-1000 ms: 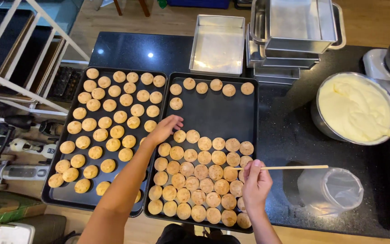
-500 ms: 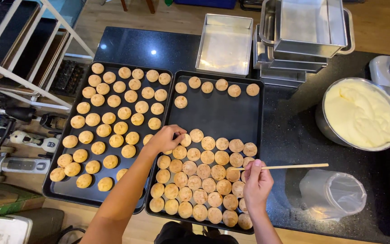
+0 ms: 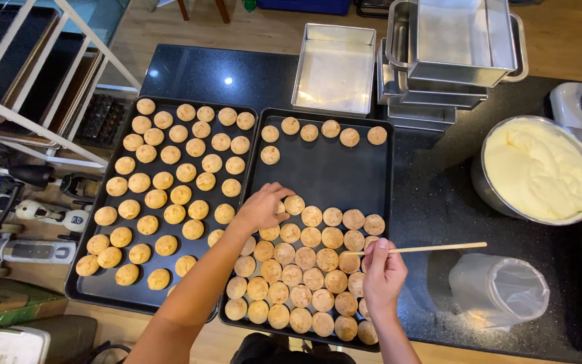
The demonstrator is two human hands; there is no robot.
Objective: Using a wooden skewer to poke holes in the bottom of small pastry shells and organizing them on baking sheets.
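Left hand [image 3: 262,207] fingers curl narrow over a puff [image 3: 294,204] at the cluster's top edge on the right tray [image 3: 325,168]; whether gripped, cannot tell. Right hand [image 3: 383,269] holds a stick [image 3: 432,248]. Six puffs sit beyond the fingers, most crowd below. Left tray [image 3: 95,269] full. Black tabletop [image 3: 432,189]; cream bowl [image 3: 540,168], pans [image 3: 335,67], wood floor [image 3: 560,40].

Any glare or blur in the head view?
Head view: small lamp glints on the glossy black stone counter and sheen on the stacked square metal pans; round golden puff shells, left hand and right hand sharp; wide-lens bending at edges.
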